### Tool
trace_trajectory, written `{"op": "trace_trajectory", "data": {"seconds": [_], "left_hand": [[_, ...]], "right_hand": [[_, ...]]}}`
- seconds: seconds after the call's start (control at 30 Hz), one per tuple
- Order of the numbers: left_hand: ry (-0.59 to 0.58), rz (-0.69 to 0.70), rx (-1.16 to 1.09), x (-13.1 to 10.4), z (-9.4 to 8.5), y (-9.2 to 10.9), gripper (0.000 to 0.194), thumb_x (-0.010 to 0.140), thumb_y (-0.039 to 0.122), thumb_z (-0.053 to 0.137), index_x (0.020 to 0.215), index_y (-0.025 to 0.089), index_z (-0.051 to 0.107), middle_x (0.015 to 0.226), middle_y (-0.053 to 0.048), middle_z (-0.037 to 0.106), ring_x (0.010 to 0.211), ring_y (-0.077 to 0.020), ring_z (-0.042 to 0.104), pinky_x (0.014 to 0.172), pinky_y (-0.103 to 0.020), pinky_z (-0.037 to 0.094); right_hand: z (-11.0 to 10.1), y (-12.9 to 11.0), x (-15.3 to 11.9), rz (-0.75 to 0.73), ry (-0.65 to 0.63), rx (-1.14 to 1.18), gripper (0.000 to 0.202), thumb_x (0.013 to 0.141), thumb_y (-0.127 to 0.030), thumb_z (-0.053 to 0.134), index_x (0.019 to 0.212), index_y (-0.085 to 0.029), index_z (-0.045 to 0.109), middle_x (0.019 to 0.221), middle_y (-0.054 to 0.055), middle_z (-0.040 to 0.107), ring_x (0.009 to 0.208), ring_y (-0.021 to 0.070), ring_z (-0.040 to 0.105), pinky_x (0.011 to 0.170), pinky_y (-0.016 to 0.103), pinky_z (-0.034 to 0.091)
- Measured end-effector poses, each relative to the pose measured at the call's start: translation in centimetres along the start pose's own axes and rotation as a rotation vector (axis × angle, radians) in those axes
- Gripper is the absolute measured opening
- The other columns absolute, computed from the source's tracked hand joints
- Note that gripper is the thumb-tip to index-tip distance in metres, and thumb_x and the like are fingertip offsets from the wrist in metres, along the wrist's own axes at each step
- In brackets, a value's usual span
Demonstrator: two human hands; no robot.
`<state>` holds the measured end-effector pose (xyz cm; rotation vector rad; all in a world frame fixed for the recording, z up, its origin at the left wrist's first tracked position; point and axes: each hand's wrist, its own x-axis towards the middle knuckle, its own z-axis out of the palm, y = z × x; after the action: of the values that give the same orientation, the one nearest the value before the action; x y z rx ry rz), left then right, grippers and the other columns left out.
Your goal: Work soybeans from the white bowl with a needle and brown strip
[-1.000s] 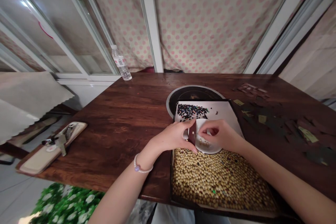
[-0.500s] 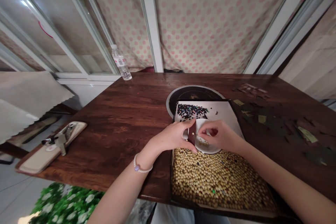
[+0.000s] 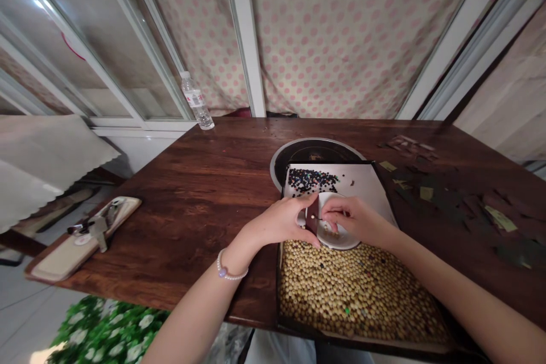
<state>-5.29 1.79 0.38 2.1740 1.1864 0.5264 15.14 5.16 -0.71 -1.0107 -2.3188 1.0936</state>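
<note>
Right hand [image 3: 350,219] shifts in the bowl [image 3: 343,242], left hand [image 3: 279,220] holds steady

Since the earlier frame the right hand's fingers have changed their pinch and seem to reach lower, which puts the fingertips just beside the few pale beads [image 3: 328,230] in the bowl. Those fingers are curled nearly together; whether anything is between them cannot be told. The left hand has not visibly moved: thumb and forefinger, spread in a curve, grip a brown piece [image 3: 311,226] by its far and near ends, at the bowl's left rim. One small pale bead [image 3: 313,216] shows against it, and a thin dark line, too fine to identify, runs toward the right fingertips.

The bowl is white, round and smooth. It sits about midway along a dark-edged tray [image 3: 307,334] at the table's [image 3: 191,199] near edge. Round, glossy tan beads [image 3: 358,290] pack the tray's near half; black beads [image 3: 309,180] with coloured specks lie on white paper [image 3: 362,176] at its far left corner. The table is dark, streaky-grained wood. A clear, ribbed bottle [image 3: 197,100] stands at its far left corner.
</note>
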Motion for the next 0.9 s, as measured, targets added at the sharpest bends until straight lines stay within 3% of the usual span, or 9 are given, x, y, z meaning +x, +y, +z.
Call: {"op": "trace_trajectory", "data": {"seconds": [0.37,0.57,0.9], "left_hand": [[0.001,-0.006,-0.008,0.03,0.00,0.07,0.088,0.062,0.037,0.078,0.138,0.013,0.041,0.138,-0.017,0.048,0.125,-0.0362,0.046,0.103,-0.049,0.037],[-0.001,0.003,-0.009,-0.02,0.03,-0.09,0.086,0.063,0.039,0.077,0.137,0.015,0.041,0.140,-0.016,0.045,0.128,-0.0352,0.043,0.104,-0.049,0.036],[-0.012,0.010,0.010,-0.03,-0.08,-0.01,0.088,0.063,0.039,0.078,0.137,0.010,0.040,0.140,-0.019,0.045,0.126,-0.0341,0.046,0.103,-0.047,0.038]], "right_hand": [[0.31,0.26,0.21,-0.004,0.012,-0.250,0.024,0.087,-0.023,0.046,0.066,-0.019,0.056,0.061,-0.001,0.056,0.060,0.0128,0.050,0.057,0.025,0.030],[0.47,0.60,0.21,-0.042,0.031,-0.259,0.028,0.089,-0.025,0.042,0.066,-0.019,0.056,0.061,0.000,0.055,0.056,0.0124,0.047,0.054,0.025,0.029],[0.88,0.37,-0.09,-0.022,0.133,-0.191,0.017,0.088,-0.026,0.047,0.077,-0.020,0.057,0.069,-0.001,0.062,0.063,0.0134,0.054,0.058,0.024,0.034]]}}
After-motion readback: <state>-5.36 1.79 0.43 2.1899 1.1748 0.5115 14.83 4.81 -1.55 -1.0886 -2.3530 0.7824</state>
